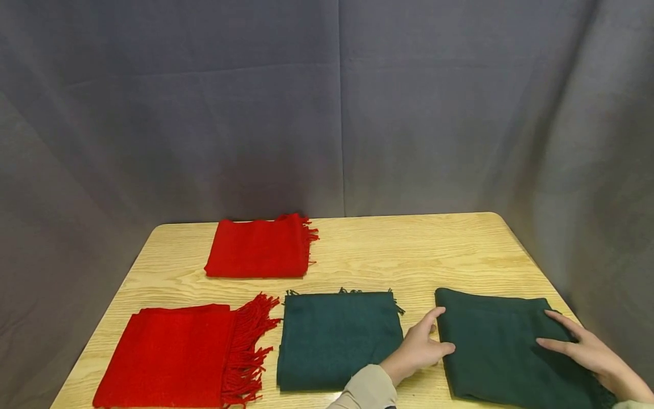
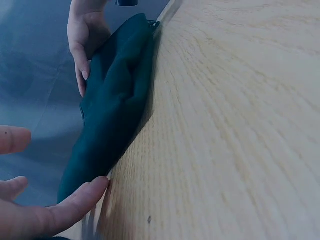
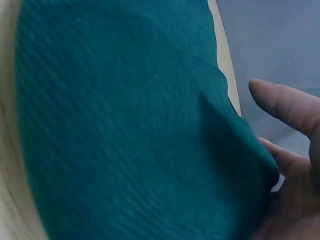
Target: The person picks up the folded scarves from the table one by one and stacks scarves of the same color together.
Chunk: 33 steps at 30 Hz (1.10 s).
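Note:
A folded dark green cloth (image 1: 495, 346) lies at the right side of the table. At its left edge is my left hand (image 1: 420, 345), thumb and fingers spread apart; in the left wrist view the thumb (image 2: 82, 200) meets the cloth's lower edge. My right hand (image 1: 587, 349) is at the right edge, its fingers extended over the fabric. In the right wrist view the thumb (image 3: 282, 102) stands off the cloth, and part of that hand is hidden behind the fabric. Neither hand visibly pinches it.
Left of my left hand lies a second folded green cloth (image 1: 339, 341) with short fringe. A folded red fringed scarf (image 1: 168, 358) is at the front left, and another folded red scarf (image 1: 258, 250) sits at the back. Grey curtains (image 1: 337, 113) surround the wooden table (image 1: 409, 250).

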Each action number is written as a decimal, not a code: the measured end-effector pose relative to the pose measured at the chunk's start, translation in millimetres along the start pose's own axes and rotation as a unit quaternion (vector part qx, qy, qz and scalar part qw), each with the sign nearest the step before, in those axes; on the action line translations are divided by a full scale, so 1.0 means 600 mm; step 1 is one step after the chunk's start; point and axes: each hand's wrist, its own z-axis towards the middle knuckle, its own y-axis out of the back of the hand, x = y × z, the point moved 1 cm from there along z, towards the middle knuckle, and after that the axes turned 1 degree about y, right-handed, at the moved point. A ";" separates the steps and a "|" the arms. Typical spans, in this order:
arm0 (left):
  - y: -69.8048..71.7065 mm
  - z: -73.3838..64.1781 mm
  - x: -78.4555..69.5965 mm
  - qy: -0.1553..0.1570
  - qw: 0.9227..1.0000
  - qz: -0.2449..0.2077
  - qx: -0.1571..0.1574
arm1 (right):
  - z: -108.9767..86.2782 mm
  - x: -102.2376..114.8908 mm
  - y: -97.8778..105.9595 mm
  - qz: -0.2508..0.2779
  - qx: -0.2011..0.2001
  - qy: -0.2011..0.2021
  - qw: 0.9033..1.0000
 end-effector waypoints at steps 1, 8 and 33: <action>-0.001 0.000 0.001 0.000 1.000 0.001 -0.001 | 0.000 0.002 -0.001 0.003 0.004 0.000 1.000; -0.008 0.000 0.001 0.005 1.000 0.012 -0.023 | 0.000 0.006 -0.005 0.031 0.022 0.011 0.999; -0.037 -0.002 0.008 0.007 0.999 0.007 -0.030 | 0.011 -0.014 -0.021 0.057 -0.011 0.056 0.997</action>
